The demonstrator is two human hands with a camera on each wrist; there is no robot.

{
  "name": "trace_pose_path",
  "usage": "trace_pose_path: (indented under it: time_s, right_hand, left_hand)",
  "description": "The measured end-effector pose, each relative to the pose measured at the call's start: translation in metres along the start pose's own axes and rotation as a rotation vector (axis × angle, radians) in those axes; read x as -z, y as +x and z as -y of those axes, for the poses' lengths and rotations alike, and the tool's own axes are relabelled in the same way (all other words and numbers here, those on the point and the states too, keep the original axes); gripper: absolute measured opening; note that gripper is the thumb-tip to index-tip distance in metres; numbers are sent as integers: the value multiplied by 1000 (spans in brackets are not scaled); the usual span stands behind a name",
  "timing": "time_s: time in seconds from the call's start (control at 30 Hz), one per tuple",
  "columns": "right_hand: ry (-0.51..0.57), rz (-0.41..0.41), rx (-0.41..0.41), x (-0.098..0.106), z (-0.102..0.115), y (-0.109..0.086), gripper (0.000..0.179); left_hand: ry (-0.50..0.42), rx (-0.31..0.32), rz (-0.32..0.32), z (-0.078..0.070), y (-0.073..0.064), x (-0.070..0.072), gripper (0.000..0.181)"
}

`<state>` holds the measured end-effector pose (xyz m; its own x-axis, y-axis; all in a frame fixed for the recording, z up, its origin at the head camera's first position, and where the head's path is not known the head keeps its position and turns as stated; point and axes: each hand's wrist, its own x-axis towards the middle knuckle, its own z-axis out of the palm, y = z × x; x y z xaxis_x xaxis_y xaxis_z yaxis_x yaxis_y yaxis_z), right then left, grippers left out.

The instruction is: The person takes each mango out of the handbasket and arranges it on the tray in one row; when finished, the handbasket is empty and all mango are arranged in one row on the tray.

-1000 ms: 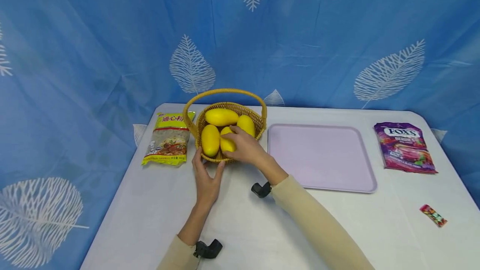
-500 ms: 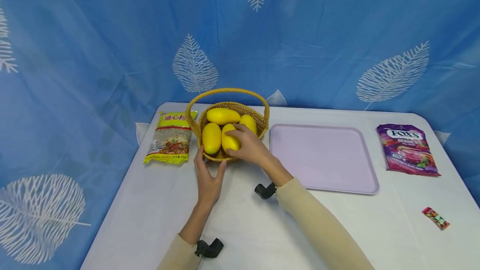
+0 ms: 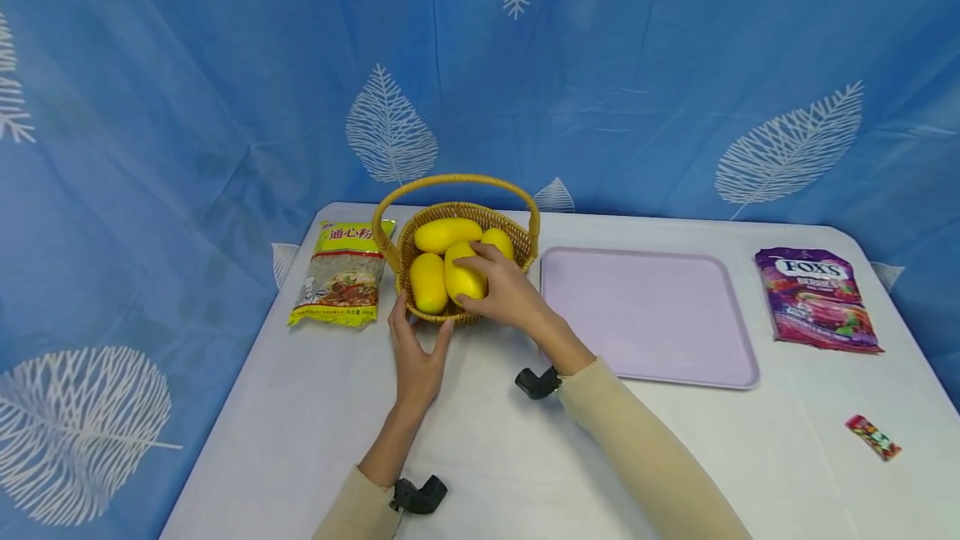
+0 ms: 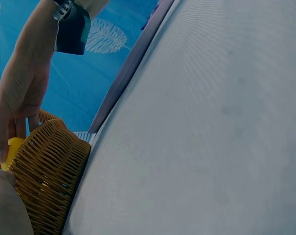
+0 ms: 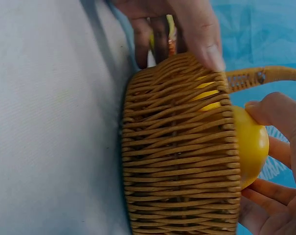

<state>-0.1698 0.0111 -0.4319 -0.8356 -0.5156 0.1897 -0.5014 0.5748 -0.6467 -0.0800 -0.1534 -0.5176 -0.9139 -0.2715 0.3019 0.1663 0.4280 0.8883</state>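
Observation:
A wicker basket (image 3: 453,209) with a tall arched handle stands at the back of the table, holding several yellow mangoes. My right hand (image 3: 510,294) pinches the front mango (image 3: 463,273) between thumb and fingers; in the right wrist view this mango (image 5: 251,147) bulges above the basket rim. Beside it lie a left mango (image 3: 428,283), a back mango (image 3: 447,234) and a partly covered mango (image 3: 498,242). My left hand (image 3: 417,365) holds the basket's front left side, its thumb (image 5: 214,56) at the rim and the other fingers lower on the wicker wall.
Left of the basket lies a yellow-topped pasta bag (image 3: 341,273). A pale purple tray (image 3: 645,315) sits to the right, then a purple FOX'S candy bag (image 3: 817,298). One small wrapped candy (image 3: 873,437) lies near the right edge. A blue leaf-patterned curtain (image 3: 615,90) hangs behind.
The right hand has tightened round the front mango and raised it slightly within the basket. The left mango has shifted a little. My left hand stays at the basket.

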Motion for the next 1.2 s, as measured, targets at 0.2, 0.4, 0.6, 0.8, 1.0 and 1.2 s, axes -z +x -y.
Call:
trace_pose_path:
  time_s: [0.2,0.4,0.6,0.8,1.0,1.2]
  right_hand:
    - [40,-35,27,5,3,-4,52]
    - [36,-51,57,9,6,-9,51]
    - [96,-146,118,30,20,-25,51]
    - [182,-260,185,54,27,-51,54]
    - [171,-382,207,76,20,-79,57]
    - [213,-483,131,89,0,-101,59]
  left_hand:
    - [8,10,1,0,-1,-1,81]
    - [3,7,0,1,-1,0,81]
    - [2,-5,-7,1,-1,0,81]
    - [-4,-8,1,0,0,0,80]
    - [-18,3,6,-1,-1,0,80]
    - [-21,5,8,-2,-1,1,80]
